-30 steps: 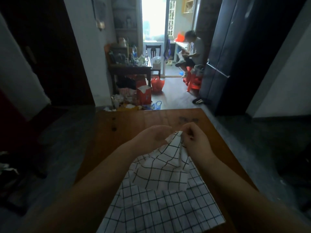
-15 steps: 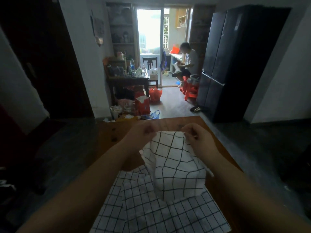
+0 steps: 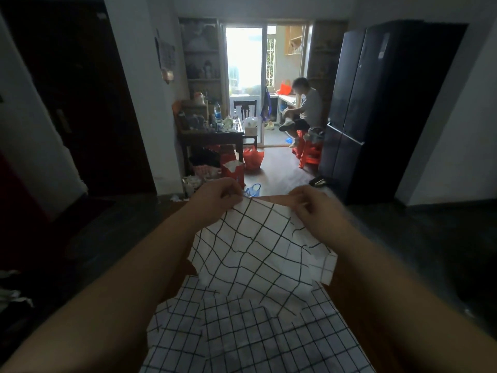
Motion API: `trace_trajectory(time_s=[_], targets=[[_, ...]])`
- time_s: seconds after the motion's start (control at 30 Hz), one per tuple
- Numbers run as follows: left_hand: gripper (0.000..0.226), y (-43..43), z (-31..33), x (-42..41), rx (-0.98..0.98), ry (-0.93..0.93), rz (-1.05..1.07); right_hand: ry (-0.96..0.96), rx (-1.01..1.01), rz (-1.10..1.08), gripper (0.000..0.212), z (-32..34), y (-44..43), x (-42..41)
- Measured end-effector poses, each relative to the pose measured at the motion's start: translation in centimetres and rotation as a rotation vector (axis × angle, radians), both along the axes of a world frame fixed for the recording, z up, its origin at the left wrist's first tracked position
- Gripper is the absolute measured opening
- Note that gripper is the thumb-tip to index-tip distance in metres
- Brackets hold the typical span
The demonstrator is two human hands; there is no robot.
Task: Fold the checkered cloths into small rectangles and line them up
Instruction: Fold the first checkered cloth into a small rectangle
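Observation:
A white cloth with a wide black check (image 3: 255,251) hangs in the air above the wooden table (image 3: 271,200). My left hand (image 3: 215,196) pinches its upper left corner and my right hand (image 3: 312,204) pinches its upper right corner, so the top edge is stretched between them. The lower part sags and is crumpled. Beneath it, more checkered cloth with a finer grid (image 3: 255,335) lies spread flat on the table near me; how many pieces lie there is unclear.
A tall black fridge (image 3: 376,103) stands at the right beyond the table. Further back a person (image 3: 306,109) sits on a red stool by a bright doorway. A cluttered dark side table (image 3: 212,135) with red bags below it stands at the left.
My hands have risen and moved apart, pulling the lifted cloth from a bunched shape into a wider hanging sheet. The camera has tilted upward.

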State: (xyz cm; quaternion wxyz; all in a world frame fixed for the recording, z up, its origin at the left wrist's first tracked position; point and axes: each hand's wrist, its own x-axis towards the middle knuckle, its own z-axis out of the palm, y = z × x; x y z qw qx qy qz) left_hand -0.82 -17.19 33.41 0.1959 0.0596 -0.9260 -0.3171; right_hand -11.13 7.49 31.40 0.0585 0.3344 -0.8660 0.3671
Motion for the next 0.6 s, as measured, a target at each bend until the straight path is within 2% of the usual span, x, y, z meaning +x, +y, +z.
trace_trajectory(time_s=[0.1, 0.13, 0.23, 0.33, 0.47, 0.6], targets=[[0.005, 0.1, -0.1, 0.1, 0.017, 0.013, -0.004, -0.045, 0.147, 0.046, 0.047, -0.2, -1.5, 2.0], [0.005, 0.1, -0.1, 0.3, 0.012, 0.006, -0.005, -0.073, 0.170, 0.044, 0.045, -0.5, -1.9, 2.2], [0.008, -0.4, -0.2, 1.0, 0.003, -0.018, 0.009, -0.124, 0.199, 0.007, 0.017, -1.4, -2.6, 1.9], [0.010, -1.5, -0.5, 1.9, -0.053, -0.105, 0.049, -0.083, 0.146, 0.033, 0.020, -1.1, -2.5, 1.6], [0.023, -3.2, -1.3, 3.1, -0.174, -0.261, 0.054, 0.016, 0.209, 0.030, 0.007, 0.0, -2.0, 1.3], [0.017, -4.1, -2.1, 3.9, -0.207, -0.319, 0.099, 0.035, 0.267, 0.056, 0.017, 0.1, -1.9, 1.0]])
